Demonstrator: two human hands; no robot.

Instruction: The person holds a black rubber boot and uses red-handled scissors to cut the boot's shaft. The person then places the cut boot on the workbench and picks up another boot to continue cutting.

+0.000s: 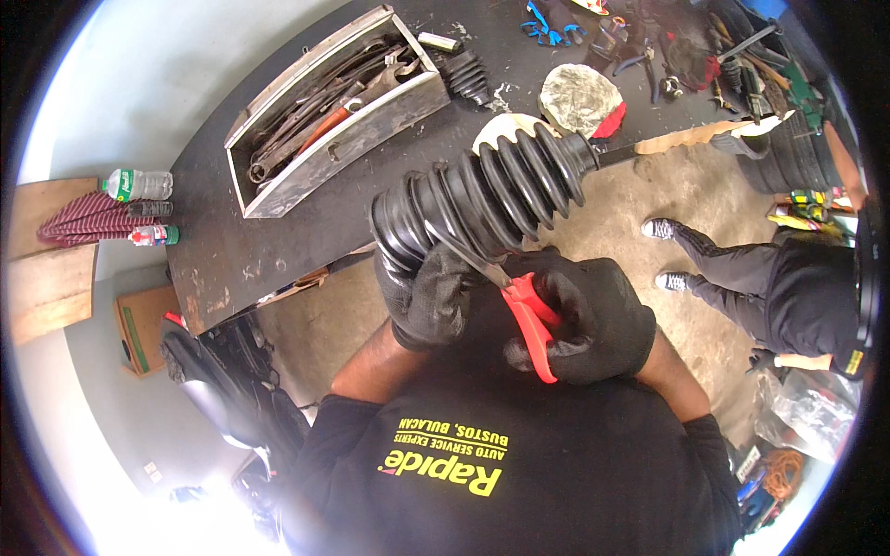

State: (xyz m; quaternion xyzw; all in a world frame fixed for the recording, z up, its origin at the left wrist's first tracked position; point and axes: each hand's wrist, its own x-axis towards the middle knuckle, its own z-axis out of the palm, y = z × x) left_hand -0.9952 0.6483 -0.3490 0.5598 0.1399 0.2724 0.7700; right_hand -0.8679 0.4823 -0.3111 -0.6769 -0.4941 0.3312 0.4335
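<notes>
My left hand (pixel 428 298) clamps the ribbed rubber boot (pixel 482 199); right hand (pixel 579 320) grips red-handled scissors (pixel 519 310), blades at boot's end. Cutting step; next I need a steady squeeze.

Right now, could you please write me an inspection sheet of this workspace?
Surface: black workbench, scuffed, paint chipped near its front edge.
Job's things: ribbed black rubber boot on a metal rod; red-handled scissors, blade laid against the boot.
Clutter: metal tool tray full of wrenches and pliers, a smaller rubber boot, rag, loose hand tools at the far end.
Grippers: left hand, gloved, grips the boot's wide end; right hand, gloved, holds the scissors.
Cables: orange cord coiled on the floor.
Surroundings: concrete floor, another person standing at right, bottles at left.
</notes>
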